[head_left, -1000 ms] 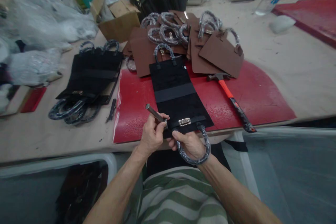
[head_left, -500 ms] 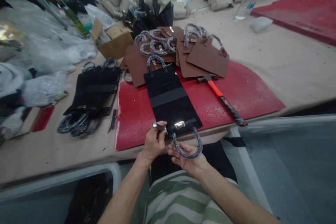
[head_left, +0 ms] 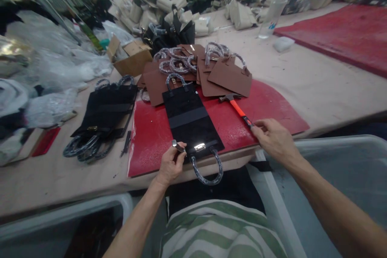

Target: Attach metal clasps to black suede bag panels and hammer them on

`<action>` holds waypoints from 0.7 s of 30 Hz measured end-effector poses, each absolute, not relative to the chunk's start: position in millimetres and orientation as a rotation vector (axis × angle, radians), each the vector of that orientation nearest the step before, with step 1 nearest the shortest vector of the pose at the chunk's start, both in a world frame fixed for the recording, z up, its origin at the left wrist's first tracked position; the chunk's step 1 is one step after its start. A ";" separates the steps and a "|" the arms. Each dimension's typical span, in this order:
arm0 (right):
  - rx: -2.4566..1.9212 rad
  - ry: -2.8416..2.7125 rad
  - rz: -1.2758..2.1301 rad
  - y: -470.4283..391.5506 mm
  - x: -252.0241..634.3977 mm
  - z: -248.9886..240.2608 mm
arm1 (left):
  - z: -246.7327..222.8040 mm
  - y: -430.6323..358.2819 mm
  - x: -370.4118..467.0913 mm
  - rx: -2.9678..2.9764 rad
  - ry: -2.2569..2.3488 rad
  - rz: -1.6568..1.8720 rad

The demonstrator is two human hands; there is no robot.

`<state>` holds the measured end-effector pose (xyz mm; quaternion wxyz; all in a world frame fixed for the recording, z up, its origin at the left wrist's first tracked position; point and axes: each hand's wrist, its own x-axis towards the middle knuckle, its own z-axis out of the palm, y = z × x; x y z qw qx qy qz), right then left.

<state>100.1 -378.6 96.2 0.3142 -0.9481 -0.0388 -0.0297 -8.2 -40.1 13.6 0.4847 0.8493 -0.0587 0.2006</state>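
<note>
A black bag panel (head_left: pixel 193 123) lies on the red mat (head_left: pixel 145 129), its wrapped handle (head_left: pixel 208 179) hanging over the table's front edge. Near that edge the panel carries a shiny metal clasp (head_left: pixel 199 147). My left hand (head_left: pixel 172 163) pinches a short metal tool (head_left: pixel 178 146) at the panel's lower left corner. On the right, my right hand (head_left: pixel 272 139) has its fingers around the handle end of the hammer (head_left: pixel 237 107), which lies on the mat with its head toward the brown panels (head_left: pixel 229 76).
More black panels (head_left: pixel 105 109) lie at the left. Behind are a cardboard box (head_left: pixel 133 62), beige pieces (head_left: pixel 242 14) and a clear bottle (head_left: pixel 272 16). Grey bins (head_left: pixel 341 169) stand below the front edge. A second red mat (head_left: pixel 335 34) lies at the back right.
My right hand has left the wrapped handle and moved right and up to the hammer's handle. My left hand still pinches the metal tool. The view has tilted slightly upward.
</note>
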 end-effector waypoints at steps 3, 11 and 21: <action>-2.640 0.025 0.048 -376.2 139.9 88.1 | 13.7 -40.0 -7.1 2.075 -0.137 0.451; -1.985 0.090 0.590 -353.8 167.8 88.1 | 12.5 -42.1 -5.7 2.055 -0.157 0.450; -1.689 -0.044 0.470 -313.3 75.1 151.6 | 18.8 -43.3 -6.0 2.083 -0.177 0.481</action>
